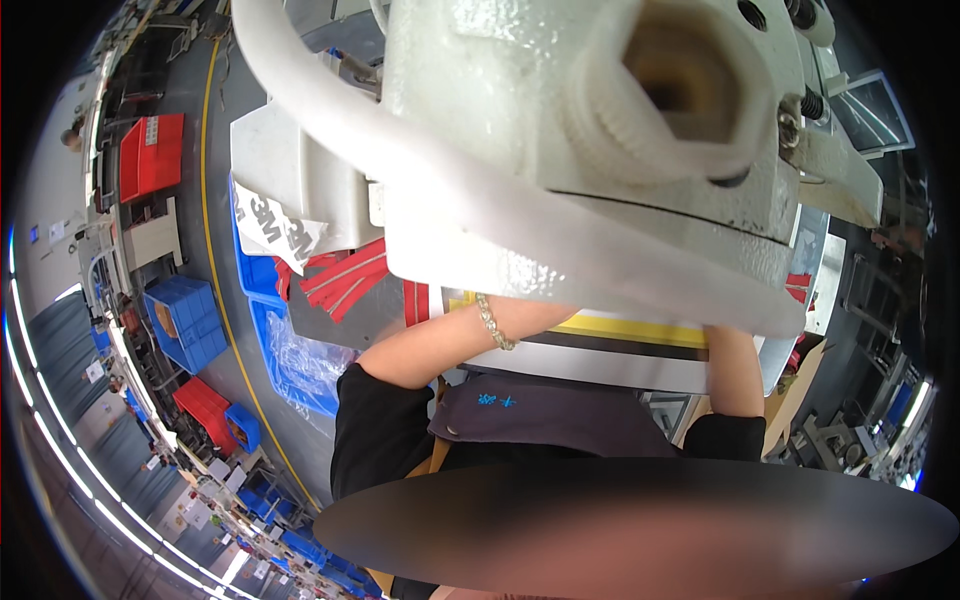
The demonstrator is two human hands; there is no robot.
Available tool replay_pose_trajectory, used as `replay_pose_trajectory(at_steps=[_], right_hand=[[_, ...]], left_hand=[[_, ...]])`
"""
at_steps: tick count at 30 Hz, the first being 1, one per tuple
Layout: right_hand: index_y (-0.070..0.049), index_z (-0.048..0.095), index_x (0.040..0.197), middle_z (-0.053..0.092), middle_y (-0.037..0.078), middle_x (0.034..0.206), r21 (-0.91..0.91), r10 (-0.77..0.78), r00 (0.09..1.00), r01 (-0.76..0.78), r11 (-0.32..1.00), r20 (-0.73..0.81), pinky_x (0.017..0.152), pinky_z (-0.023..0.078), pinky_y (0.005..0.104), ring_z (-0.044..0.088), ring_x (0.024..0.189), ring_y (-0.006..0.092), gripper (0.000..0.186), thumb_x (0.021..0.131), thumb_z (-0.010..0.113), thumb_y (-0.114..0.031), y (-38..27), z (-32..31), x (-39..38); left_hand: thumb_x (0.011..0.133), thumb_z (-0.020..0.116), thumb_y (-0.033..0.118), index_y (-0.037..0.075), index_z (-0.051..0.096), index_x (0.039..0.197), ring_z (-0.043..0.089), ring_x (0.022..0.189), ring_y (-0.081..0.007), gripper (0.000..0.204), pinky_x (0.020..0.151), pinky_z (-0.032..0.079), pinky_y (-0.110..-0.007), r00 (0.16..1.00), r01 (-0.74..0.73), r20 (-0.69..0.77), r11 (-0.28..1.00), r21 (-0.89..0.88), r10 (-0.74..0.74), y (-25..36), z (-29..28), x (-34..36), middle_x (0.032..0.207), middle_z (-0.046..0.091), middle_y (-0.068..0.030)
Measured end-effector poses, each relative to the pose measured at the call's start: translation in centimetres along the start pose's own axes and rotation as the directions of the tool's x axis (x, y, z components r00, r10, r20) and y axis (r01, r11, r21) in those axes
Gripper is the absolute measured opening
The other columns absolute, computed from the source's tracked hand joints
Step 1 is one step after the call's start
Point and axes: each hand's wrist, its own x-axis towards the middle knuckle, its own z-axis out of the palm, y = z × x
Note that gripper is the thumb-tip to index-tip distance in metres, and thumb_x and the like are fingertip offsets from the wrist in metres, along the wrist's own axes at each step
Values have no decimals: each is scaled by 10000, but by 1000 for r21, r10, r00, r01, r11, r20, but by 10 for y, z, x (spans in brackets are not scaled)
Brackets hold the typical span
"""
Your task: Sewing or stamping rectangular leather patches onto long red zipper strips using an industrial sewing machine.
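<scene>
A large off-white machine head (480, 110), probably a sewing machine, fills the upper middle and covers most of both hands. My left hand (540, 312), with a beaded bracelet at the wrist, reaches in beneath it from the left; its fingers are hidden. From the right, my right hand (728, 342) goes under the same machine, and only the wrist end and forearm show. Between the arms runs a yellow strip (640, 331) along the white table edge (610, 368). What either hand touches cannot be seen. Red strips with a pale line (345, 282) lie left of the machine.
A thick white tube (330, 105) arcs across the machine's front. Blue bins (285, 350), one with clear plastic film, stand at the table's left. Farther left, beyond a yellow floor line (225, 320), are red (152, 155) and blue crates (185, 325). Cardboard (795, 395) leans at right.
</scene>
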Motion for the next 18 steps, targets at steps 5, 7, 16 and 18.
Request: replay_pose_trajectory(at_steps=[5, 7, 16, 18], right_hand=[[-68, 688, 1123, 670, 93, 1176, -21, 10, 1000, -10, 1000, -8, 1032, 426, 440, 601, 1162, 261, 394, 745, 612, 11, -2, -6, 0], [-69, 689, 1120, 670, 93, 1174, -35, 12, 1000, -13, 999, -11, 1030, 428, 440, 600, 1163, 261, 388, 747, 614, 7, -7, -6, 2], [-33, 686, 1100, 670, 113, 1165, 3, 12, 1000, -12, 1000, -13, 1014, 451, 436, 611, 1149, 263, 356, 754, 608, -12, -11, 3, 2], [-33, 685, 1103, 669, 113, 1170, 752, 472, 881, -329, 571, 27, 1002, 464, 430, 608, 1155, 266, 356, 758, 598, -23, -21, 6, 2]], left_hand=[[887, 544, 194, 43, 610, 1146, 591, 1058, -262, 307, 920, 475, -403, 1000, -4, -6, 1000, -11, 4, 12, 3, 23, 1114, 617, -127], [884, 556, 201, 43, 613, 1145, 584, 1072, -262, 310, 932, 468, -404, 1000, -3, -8, 1000, -12, 3, 10, 0, 26, 1127, 613, -129], [870, 610, 229, 45, 625, 1140, 552, 1138, -264, 327, 986, 435, -409, 999, 37, -15, 999, 0, -37, 16, -4, 37, 1186, 595, -134], [867, 622, 235, 46, 627, 1139, 545, 1153, -264, 331, 998, 428, -410, 999, 37, -17, 999, -5, -37, 17, -2, 45, 1199, 592, -135]])
